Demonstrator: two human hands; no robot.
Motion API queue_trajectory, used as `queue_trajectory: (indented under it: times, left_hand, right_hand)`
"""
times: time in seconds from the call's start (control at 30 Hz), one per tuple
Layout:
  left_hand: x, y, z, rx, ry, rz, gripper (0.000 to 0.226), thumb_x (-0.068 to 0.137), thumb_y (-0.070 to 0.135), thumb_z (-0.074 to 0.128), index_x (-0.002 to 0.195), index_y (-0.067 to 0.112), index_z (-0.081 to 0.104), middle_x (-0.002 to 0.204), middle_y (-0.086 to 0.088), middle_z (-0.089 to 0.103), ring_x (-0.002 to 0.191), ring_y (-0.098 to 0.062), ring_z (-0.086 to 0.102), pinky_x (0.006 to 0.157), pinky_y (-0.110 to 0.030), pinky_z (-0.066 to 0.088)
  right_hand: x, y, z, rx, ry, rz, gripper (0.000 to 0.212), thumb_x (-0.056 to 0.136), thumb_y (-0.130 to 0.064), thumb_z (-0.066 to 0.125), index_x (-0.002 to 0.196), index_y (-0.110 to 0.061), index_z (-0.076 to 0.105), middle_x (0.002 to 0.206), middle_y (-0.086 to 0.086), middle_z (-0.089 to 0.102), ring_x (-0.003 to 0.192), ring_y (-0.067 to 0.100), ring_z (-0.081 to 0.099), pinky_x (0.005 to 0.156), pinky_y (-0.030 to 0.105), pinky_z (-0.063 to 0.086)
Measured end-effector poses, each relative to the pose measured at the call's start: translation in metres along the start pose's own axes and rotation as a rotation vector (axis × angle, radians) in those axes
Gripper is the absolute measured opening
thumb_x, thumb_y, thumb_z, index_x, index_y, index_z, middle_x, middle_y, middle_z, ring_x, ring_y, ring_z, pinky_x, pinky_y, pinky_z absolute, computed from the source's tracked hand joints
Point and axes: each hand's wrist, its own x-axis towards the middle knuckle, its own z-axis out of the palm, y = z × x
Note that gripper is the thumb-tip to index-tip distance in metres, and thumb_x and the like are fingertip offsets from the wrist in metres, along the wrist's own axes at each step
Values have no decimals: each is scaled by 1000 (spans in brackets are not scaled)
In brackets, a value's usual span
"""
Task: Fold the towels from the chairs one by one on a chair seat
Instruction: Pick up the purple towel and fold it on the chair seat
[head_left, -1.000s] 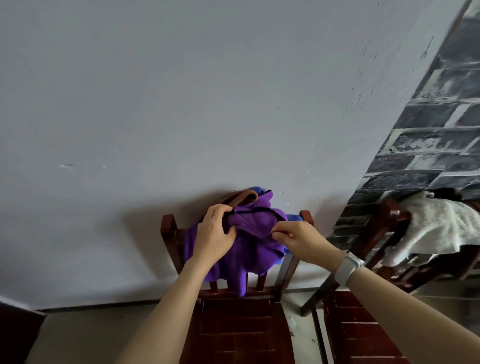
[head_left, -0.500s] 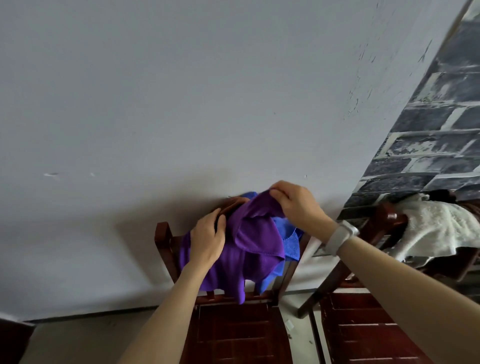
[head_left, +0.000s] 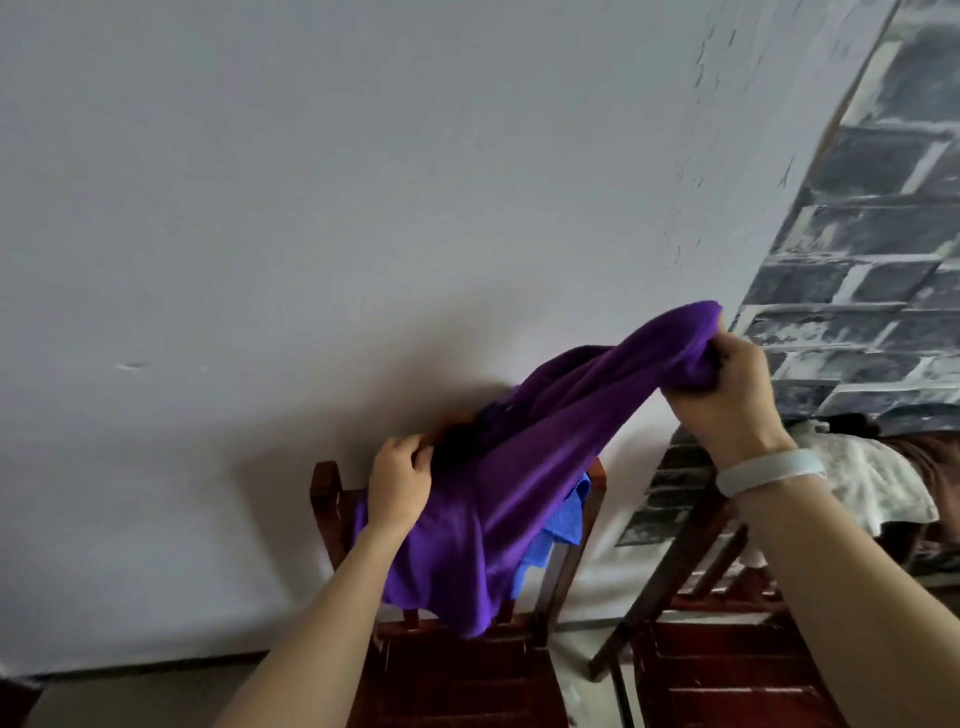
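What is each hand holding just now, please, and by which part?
The right hand grips a bunched end of the purple towel; the left hand holds its other side at the chair back.

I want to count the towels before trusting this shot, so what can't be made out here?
- Head view: the blue towel is mostly covered by the purple towel, so its size is unknown, as is whether more lie beneath.
- Left hand: its fingertips sink into the dark folds, so what it grips is unclear.
- White towel: partly hidden behind the right hand and its forearm.
- Both chair seats run off the bottom edge.
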Motion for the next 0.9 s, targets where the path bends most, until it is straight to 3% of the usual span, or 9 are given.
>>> queue_trajectory:
  times: [0.1,0.2,0.3,0.37,0.43,0.53,0.67,0.73,0.9]
  left_hand:
    - [-3,12,-12,-150,162,7,19,87,0,55,103,-4,64,96,-23,60,92,-37,57,83,-34,40]
    - [-21,20,-16,-155,162,131,17,86,-2,54,100,-3,63,93,-18,61,89,-32,58,79,-25,38]
    - [-51,14,-12,-82,49,155,14,88,3,53,99,-2,61,93,-14,63,90,-31,59,77,-25,39]
    - [-65,7,-11,-4,-5,132,19,89,6,52,106,-2,58,100,-15,62,97,-30,57,81,-29,40]
    - [-68,5,-14,67,-32,139,25,89,7,52,112,-1,57,106,-16,62,102,-31,55,88,-35,42]
    - [-62,7,-20,151,-69,153,30,88,11,53,117,4,56,109,-16,63,103,-32,56,89,-39,44]
    - [-56,5,-21,165,-121,147,27,90,14,49,115,6,57,108,-12,59,103,-30,56,87,-39,45]
    - [-55,4,-21,109,-77,143,21,90,11,50,107,5,59,104,-12,61,98,-30,59,81,-32,44]
    - [-49,14,-28,-92,191,82,16,89,4,51,102,-1,58,92,-23,67,87,-37,63,67,-22,34]
  right_hand:
    - [-11,-24,-27,-83,56,-136,42,87,14,41,71,-23,55,52,-23,62,52,-9,59,51,6,46]
    - [-21,1,-60,-124,95,8,29,92,-22,48,68,-21,65,51,-7,60,48,6,58,46,13,47]
    - [-31,57,-85,-914,-45,194,26,89,-38,54,83,-15,64,74,3,61,74,17,55,62,20,44]
    - [-38,94,-95,-1396,-204,248,46,80,-51,62,109,-15,58,99,5,64,92,20,60,77,27,46]
    - [-37,118,-99,-1712,-208,338,60,75,-60,60,115,-15,51,108,7,63,98,27,62,83,34,49]
    - [-33,134,-97,-1978,-254,289,36,83,-40,54,107,-13,59,110,9,65,100,29,62,81,33,47]
    - [-32,123,-87,-1518,-385,-20,19,86,-8,50,69,-12,56,79,8,56,81,25,54,73,30,39]
    - [-31,96,-76,-1060,-221,-63,22,89,-1,44,80,-14,59,83,1,55,83,15,51,76,27,38]
    - [-44,43,-63,-120,45,130,36,90,-21,44,55,-22,54,53,-6,54,54,8,52,56,20,46]
